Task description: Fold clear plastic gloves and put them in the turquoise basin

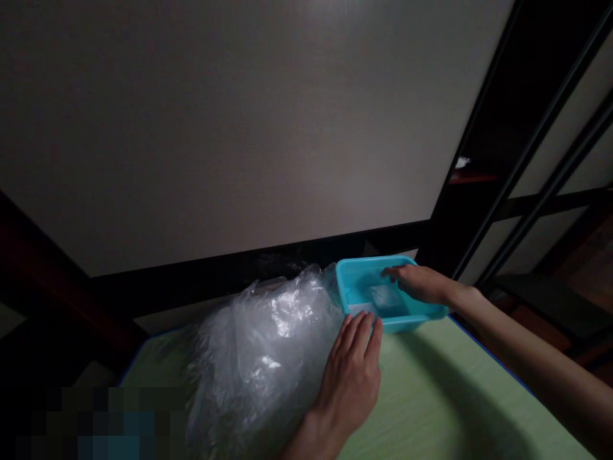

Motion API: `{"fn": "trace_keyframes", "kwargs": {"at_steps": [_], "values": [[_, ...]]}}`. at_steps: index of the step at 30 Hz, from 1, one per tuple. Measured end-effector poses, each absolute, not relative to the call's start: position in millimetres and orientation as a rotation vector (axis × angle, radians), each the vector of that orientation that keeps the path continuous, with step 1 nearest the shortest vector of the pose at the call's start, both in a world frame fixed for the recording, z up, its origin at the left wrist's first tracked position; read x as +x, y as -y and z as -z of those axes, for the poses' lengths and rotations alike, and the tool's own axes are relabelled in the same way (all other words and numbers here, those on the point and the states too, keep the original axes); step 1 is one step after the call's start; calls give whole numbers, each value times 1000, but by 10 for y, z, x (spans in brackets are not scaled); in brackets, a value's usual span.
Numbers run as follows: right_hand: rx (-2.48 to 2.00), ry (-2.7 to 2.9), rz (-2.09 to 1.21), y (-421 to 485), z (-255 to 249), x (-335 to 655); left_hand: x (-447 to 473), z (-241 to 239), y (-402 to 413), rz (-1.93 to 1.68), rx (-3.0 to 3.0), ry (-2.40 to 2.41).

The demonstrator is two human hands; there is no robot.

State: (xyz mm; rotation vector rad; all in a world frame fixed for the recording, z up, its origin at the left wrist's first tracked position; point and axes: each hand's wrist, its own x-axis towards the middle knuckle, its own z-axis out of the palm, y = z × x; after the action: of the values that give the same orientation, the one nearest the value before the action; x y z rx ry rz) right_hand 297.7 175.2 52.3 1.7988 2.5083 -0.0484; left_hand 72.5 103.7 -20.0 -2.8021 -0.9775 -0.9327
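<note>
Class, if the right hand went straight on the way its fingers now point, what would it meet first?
Probably the turquoise rectangular plastic tub, at its left end wall: the right hand points left across the inside. Depth is unclear, so it might pass above the rim instead.

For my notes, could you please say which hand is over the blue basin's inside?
The right hand; the left hand is at the near rim of the basin.

Left hand [353,378] nearer, back up, fingers [363,332] extended, pointing far. Right forearm [522,342] slanting in from right; right hand [420,283] farther off, index finger [391,272] pointing left.
</note>
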Motion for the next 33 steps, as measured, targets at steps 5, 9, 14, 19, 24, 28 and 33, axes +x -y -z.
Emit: {"fn": "trace_keyframes", "kwargs": {"at_steps": [5, 9, 14, 19, 24, 28, 33], "values": [[1879, -2538, -67, -1419, -694, 3021, 718, 172, -1051, 849, -2813, 1012], [1921, -2582, -106, -1148, -637, 3062, 717, 164, -1057, 815, -2798, 1051], [1896, -2665, -93, -937, -607, 3086, 726, 155, -1040, 846, -2800, 1046], [1887, -2733, -56, -809, -635, 3033, 708, 128, -828, 902, -2849, 1056], [1818, -2872, 109, -652, -531, 2777, 563, 109, -509, 851, -2916, 1015], [1807, -2998, 389, -538, -326, 2366, 348, 230, -258, 817, -2980, 1054], [1770, -3085, 535, -566, -11, 1801, 84, 481, 31, 1112, -3109, 1366]]}}
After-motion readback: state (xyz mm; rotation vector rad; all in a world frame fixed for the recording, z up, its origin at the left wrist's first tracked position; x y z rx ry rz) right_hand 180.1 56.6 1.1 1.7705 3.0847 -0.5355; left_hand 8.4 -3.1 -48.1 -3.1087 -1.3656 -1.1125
